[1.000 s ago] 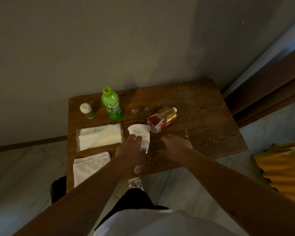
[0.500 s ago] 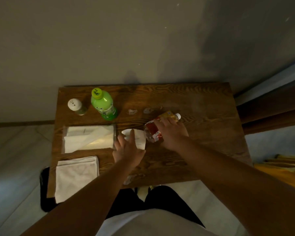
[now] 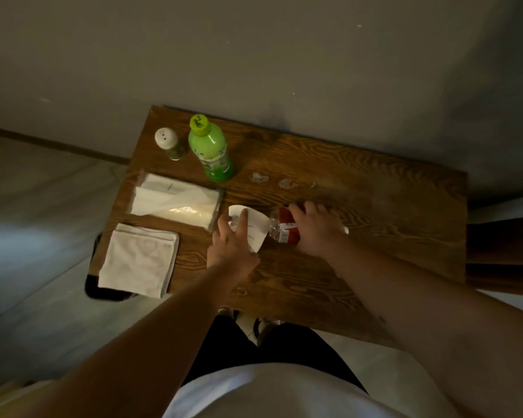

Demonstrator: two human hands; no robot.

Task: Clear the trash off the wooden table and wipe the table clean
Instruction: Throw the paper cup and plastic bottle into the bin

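A small wooden table (image 3: 375, 206) stands against the wall. My left hand (image 3: 230, 242) lies on a white paper receipt (image 3: 255, 227) near the table's middle, fingers spread over it. My right hand (image 3: 317, 230) is closed over a crushed clear bottle with a red label (image 3: 284, 227) lying on its side just right of the receipt. A folded white cloth (image 3: 139, 259) rests at the table's front left corner. Small scraps of clear wrapper (image 3: 258, 178) lie further back near the middle.
An upright green bottle (image 3: 212, 152) and a white-capped shaker (image 3: 169, 143) stand at the back left. A pack of tissues (image 3: 175, 200) lies in front of them. A dark object (image 3: 103, 291) sits on the floor under the left corner. My legs are at the table's front edge.
My right hand reached forward and closed over the red-label bottle. My left hand stayed on the receipt, fingers now spread. The camera shifted right and tilted.
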